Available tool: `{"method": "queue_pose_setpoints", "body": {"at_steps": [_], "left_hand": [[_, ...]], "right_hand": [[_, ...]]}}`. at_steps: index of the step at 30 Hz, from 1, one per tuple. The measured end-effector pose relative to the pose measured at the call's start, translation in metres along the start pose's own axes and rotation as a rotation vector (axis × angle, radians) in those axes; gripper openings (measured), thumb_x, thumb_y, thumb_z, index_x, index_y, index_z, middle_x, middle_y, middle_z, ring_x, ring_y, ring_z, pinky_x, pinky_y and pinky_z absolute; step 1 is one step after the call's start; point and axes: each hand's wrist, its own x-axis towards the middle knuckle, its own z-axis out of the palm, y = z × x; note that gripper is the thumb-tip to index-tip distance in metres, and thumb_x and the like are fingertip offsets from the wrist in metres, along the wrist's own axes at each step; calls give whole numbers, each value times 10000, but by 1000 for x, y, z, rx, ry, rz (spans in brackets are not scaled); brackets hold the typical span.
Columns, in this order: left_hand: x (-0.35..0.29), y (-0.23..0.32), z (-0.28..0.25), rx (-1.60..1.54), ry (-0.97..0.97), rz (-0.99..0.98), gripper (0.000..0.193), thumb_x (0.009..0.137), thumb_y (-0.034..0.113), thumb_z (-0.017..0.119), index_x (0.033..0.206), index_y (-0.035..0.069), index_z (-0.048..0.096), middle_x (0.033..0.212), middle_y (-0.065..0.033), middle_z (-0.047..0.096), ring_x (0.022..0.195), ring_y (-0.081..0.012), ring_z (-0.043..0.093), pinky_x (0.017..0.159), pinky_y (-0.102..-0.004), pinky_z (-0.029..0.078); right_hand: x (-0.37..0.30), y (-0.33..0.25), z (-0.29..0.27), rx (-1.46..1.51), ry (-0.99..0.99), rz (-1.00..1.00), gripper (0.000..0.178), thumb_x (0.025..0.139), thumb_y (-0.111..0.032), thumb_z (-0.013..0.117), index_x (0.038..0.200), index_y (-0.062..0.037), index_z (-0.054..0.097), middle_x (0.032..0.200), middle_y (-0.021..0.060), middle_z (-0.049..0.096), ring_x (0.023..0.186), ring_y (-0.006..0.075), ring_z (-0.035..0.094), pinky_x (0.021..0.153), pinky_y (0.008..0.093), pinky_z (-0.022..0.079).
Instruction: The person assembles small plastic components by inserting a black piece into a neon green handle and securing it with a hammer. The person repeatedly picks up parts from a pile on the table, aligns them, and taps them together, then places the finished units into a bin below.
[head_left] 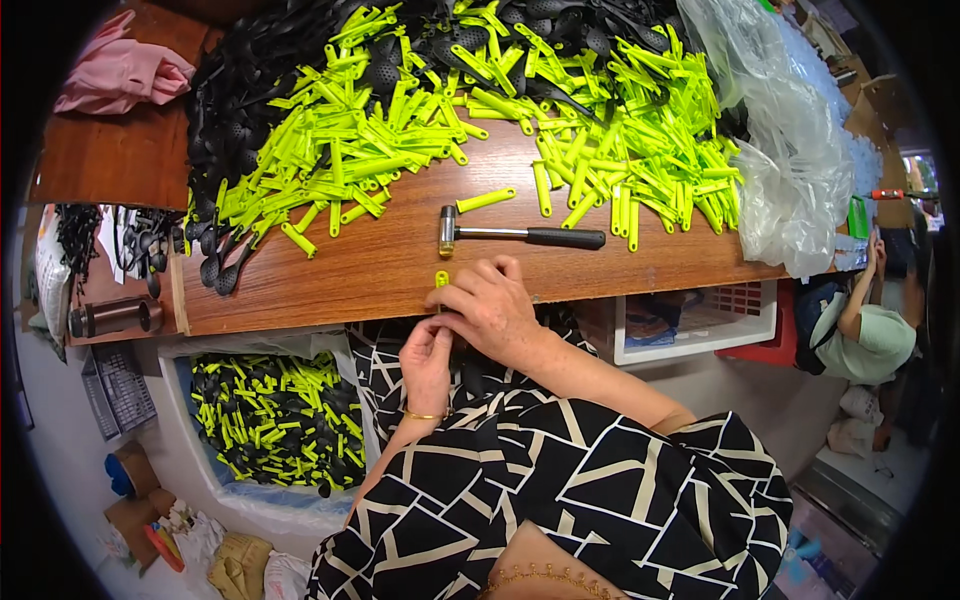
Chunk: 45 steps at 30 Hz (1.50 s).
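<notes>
At the table's front edge my two hands meet around a lime green handle [442, 278]; only its tip with a hole pokes out past the fingers. My right hand [492, 310] is curled over it from the right. Below, my left hand [428, 365] is closed in a pinch against the right fingertips; what sits at its lower end is hidden. Just beyond my hands lies a hammer [480, 233] with a black grip pointing right. A single lime green handle [486, 200] rests behind the hammer's head.
Heaps of lime green handles [640, 150] and black slotted spoon heads [225, 120] cover the back of the wooden table [330, 285]. Clear plastic [790, 180] drapes its right side. A lined bin [275, 420] of green-and-black utensils stands lower left; a white crate [700, 325] sits under the right edge.
</notes>
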Motion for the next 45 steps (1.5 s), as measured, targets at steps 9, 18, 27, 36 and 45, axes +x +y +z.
{"method": "queue_pose_setpoints", "body": {"at_steps": [9,18,27,36,45], "left_hand": [[4,16,-13,-65,-83,-157,247,1052,120,683,1260,-11,669,1035,-82,761,898,-162,726,854,-299,578],[-6,44,-5,-28,-149,-123,353,1064,97,653,1390,1,560,1118,-149,763,905,-181,743,835,-289,574],[-3,58,1,106,-138,-60,350,1085,66,596,1412,-35,526,1199,-157,739,940,-173,724,845,-294,564],[-1,73,10,198,-150,-30,358,1073,68,621,1406,-46,558,1153,-144,743,971,-166,740,842,-260,574],[-3,71,9,161,-176,-51,325,1077,103,633,1369,-33,585,1100,-125,754,917,-145,736,815,-251,567]], "right_hand": [[14,38,-25,329,-69,-68,260,877,-242,795,1121,-167,747,851,38,662,862,260,640,820,439,489],[89,199,-111,-611,174,34,168,841,-197,807,1008,-197,784,1180,-45,723,1204,237,616,987,437,427],[78,87,-108,321,-140,48,188,956,-92,750,1143,-69,758,1025,91,750,943,255,697,855,356,535],[76,35,-70,347,-524,-287,169,910,-132,771,1061,-72,723,995,102,700,957,329,690,850,429,551],[76,31,-60,357,-555,-285,156,903,-128,775,1039,-74,721,996,99,697,959,324,685,840,431,544]]}}
